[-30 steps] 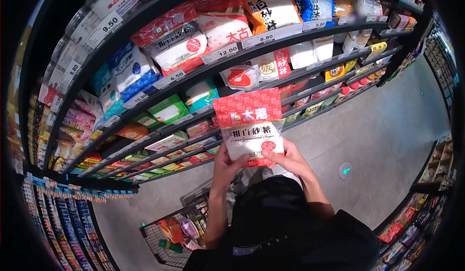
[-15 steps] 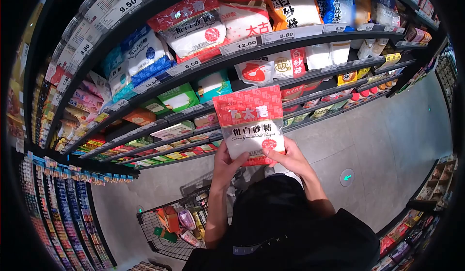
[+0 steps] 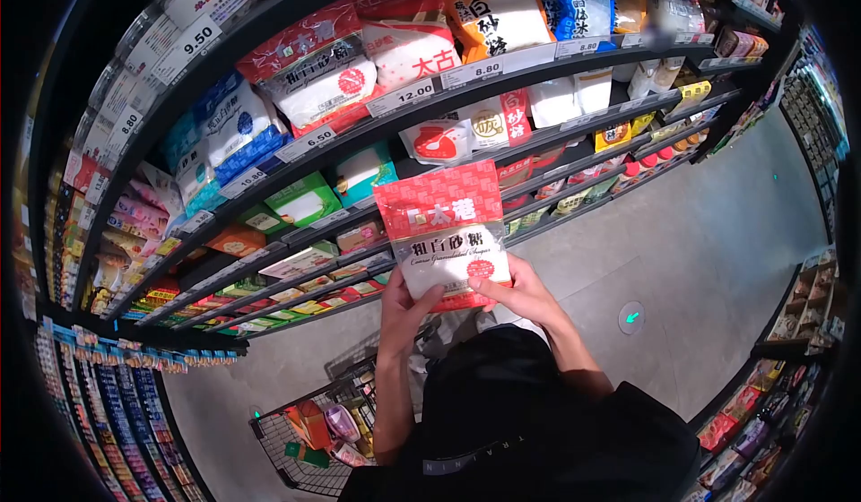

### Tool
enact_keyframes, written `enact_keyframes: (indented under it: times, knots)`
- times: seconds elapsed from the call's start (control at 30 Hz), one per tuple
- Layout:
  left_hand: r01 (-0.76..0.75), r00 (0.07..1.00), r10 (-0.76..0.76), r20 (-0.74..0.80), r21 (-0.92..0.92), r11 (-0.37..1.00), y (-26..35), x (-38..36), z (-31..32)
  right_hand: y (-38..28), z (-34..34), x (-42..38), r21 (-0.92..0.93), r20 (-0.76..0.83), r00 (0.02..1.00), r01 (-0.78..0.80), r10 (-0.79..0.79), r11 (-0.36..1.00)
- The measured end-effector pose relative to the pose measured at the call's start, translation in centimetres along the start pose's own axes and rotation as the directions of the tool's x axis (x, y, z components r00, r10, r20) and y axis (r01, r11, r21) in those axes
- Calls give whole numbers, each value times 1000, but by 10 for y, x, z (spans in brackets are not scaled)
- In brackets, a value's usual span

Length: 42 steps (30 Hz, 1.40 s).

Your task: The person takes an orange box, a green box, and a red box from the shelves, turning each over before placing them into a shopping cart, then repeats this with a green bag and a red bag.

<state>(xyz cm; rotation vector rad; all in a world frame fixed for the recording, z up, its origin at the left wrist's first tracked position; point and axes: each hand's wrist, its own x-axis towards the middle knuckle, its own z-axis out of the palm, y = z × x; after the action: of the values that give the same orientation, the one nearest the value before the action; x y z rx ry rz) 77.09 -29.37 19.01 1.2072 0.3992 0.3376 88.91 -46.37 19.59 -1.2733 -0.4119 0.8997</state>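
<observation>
A red and white bag of coarse granulated sugar is held upright in front of me, its printed front facing up to the camera. My left hand grips its lower left corner, thumb on the front. At the lower right, my right hand clasps it the same way, its thumb lying across the front near a round red mark. The fingers behind the bag are mostly hidden. A similar red sugar bag stands on the shelf beyond, above a 6.50 price tag.
Shelves of bagged sugar and other packets curve across the front. A wire shopping cart with several packages stands below on the left. Grey floor stretches right, with a green arrow marker. More racks line the lower left and right.
The view has shifted slightly, so the shelves and the cart appear a little further left and the cart lower. Both hands keep the same hold on the sugar bag.
</observation>
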Motion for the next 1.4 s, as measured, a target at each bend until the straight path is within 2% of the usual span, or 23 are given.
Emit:
enact_keyframes:
  times: [0.3, 0.37, 0.4, 0.43, 0.47, 0.5, 0.57, 0.6, 0.67, 0.8, 0.83, 0.9, 0.93, 1.0, 1.03, 1.07, 1.1, 1.13, 1.17, 1.23, 1.3, 1.37, 1.4]
  knots:
    - [23, 1000, -23, 8, -23, 999, -12, 16, 12, -1, -4, -9, -23, -85, 996, 8, -10, 1000]
    - [38, 993, -40, -111, -28, 999, -17, 27, 20, 13, 2, -8, -226, -100, 935, 312, -341, 923]
    - [38, 993, -41, -111, -29, 999, -23, 33, 24, -18, 13, -23, -458, -90, 963, 186, -254, 869]
    - [146, 984, -159, -82, -145, 979, -32, 41, 25, -36, 21, -31, -456, -88, 964, 186, -252, 870]
    - [249, 963, -268, -42, -254, 935, -43, 48, 20, -49, 29, -36, -619, -11, 982, 141, -188, 773]
    - [311, 950, -267, 160, -470, 826, -70, 57, 3, -58, 35, -40, -758, 54, 993, 111, -109, 642]
    - [331, 917, -100, 386, -595, 733, -94, 60, 2, -60, 40, -42, -741, 129, 980, 197, -152, 641]
    - [323, 921, -101, 376, -594, 737, -84, 57, 8, -53, 39, -41, -703, 199, 961, 276, -191, 656]
    - [598, 742, 10, 671, -669, 441, -52, 51, 24, -50, 37, -43, -604, 285, 932, 357, -225, 713]
    - [618, 704, 84, 705, -666, 418, -41, 43, 25, -45, 32, -48, -482, 296, 940, 300, -170, 823]
    - [612, 710, 84, 700, -671, 418, -42, 43, 22, -39, 30, -47, -413, 265, 941, 308, -211, 857]
    - [647, 730, 84, 678, -726, 231, -43, 44, 18, -32, 28, -45, -340, 236, 941, 314, -243, 886]
    - [642, 734, 87, 673, -731, 231, -41, 40, 18, -29, 26, -43, -282, 210, 939, 324, -271, 903]
    - [306, 932, -28, 361, -746, 591, -36, 30, 20, -26, 25, -39, -224, 187, 937, 333, -295, 916]
    - [302, 934, -25, 357, -749, 589, -44, 30, 18, -25, 26, -36, -153, 131, 943, 323, -305, 934]
    - [172, 977, -76, 199, -522, 836, -58, 34, 14, -24, 27, -33, -81, 73, 948, 315, -309, 946]
    - [72, 997, -68, 28, -206, 976, -58, 35, 16, -22, 26, -31, -7, 14, 951, 308, -308, 951]
    - [331, 936, -350, -36, -249, 910, -47, 49, 0, -18, 23, -27, 15, 2, 959, 285, -285, 958]
    - [165, 977, -181, -114, -135, 977, -46, 47, 2, -14, 20, -23, 14, 6, 959, 282, -282, 959]
    - [16, 990, 4, -144, 140, 990, -11, 30, 14, -4, 16, -14, -128, -171, 967, 171, -191, 977]
    - [51, 995, -38, -93, 140, 989, -13, 22, 3, 22, 9, 3, -117, -215, 941, 241, -262, 963]
    - [83, 996, -78, -46, 141, 986, -19, 14, -5, 36, 0, 12, 136, -260, 963, 110, -72, 985]
    - [90, 995, -94, 32, 114, 989, -22, 11, -9, 38, 1, 15, 203, -281, 959, 106, -46, 974]
